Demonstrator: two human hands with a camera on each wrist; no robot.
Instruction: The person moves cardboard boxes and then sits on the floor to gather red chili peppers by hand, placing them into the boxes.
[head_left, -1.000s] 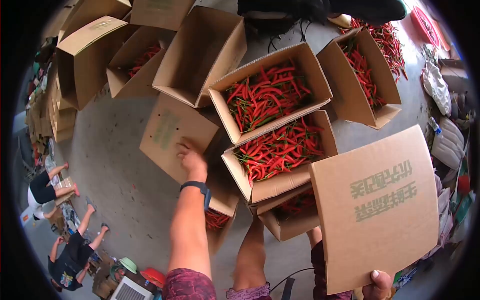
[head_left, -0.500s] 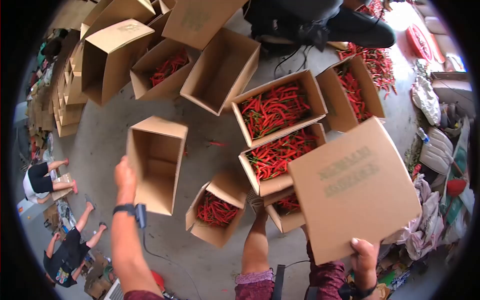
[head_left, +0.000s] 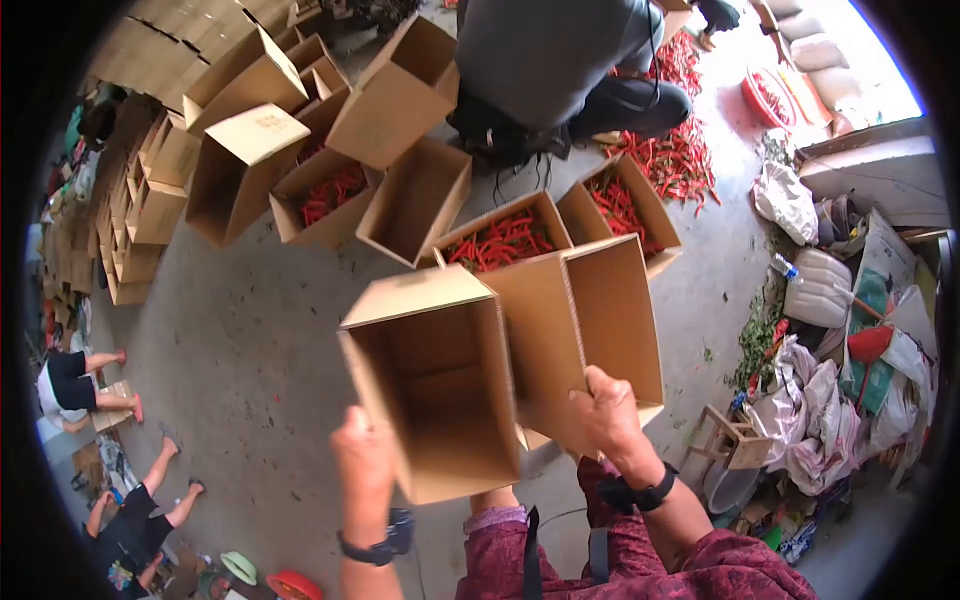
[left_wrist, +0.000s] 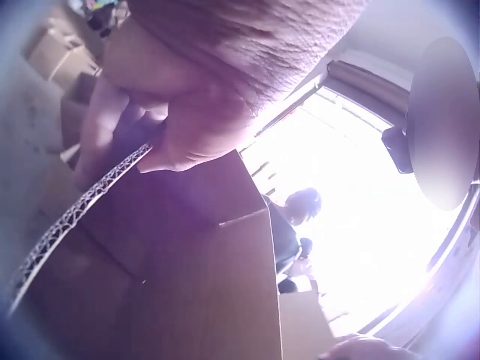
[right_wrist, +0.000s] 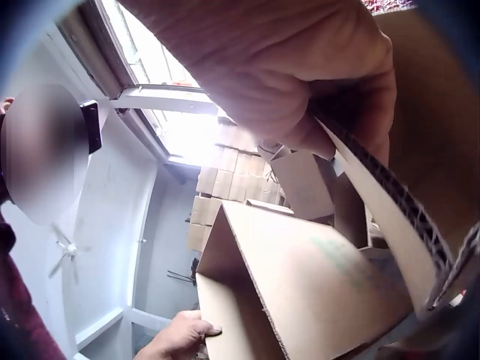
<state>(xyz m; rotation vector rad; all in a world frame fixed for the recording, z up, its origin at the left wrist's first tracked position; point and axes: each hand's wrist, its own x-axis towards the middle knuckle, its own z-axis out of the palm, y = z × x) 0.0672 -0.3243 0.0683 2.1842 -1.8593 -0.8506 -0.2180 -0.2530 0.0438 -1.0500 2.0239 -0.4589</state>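
My left hand (head_left: 363, 455) grips the wall of an open cardboard box (head_left: 430, 390), whose inside shows bare in the head view. In the left wrist view, thumb and fingers pinch its corrugated edge (left_wrist: 79, 206). My right hand (head_left: 610, 410) holds a second open cardboard box (head_left: 540, 340) by its near wall, the corrugated edge (right_wrist: 390, 195) running between thumb and fingers in the right wrist view. Side by side, the two boxes are held before my body. Behind them stands a box of red chillies (head_left: 500, 240), partly hidden.
Another chilli box (head_left: 620, 210) stands beyond on the right, before a loose chilli pile (head_left: 670, 160). A person (head_left: 550, 60) crouches at the back. Several open boxes (head_left: 415, 200) stand back left. A wooden stool (head_left: 735, 440) and sacks (head_left: 800, 400) lie to the right.
My left hand went from touching a printed box to gripping it, swung it out left, then brought it to the middle. The right-hand box turned from its printed side to show its opening.
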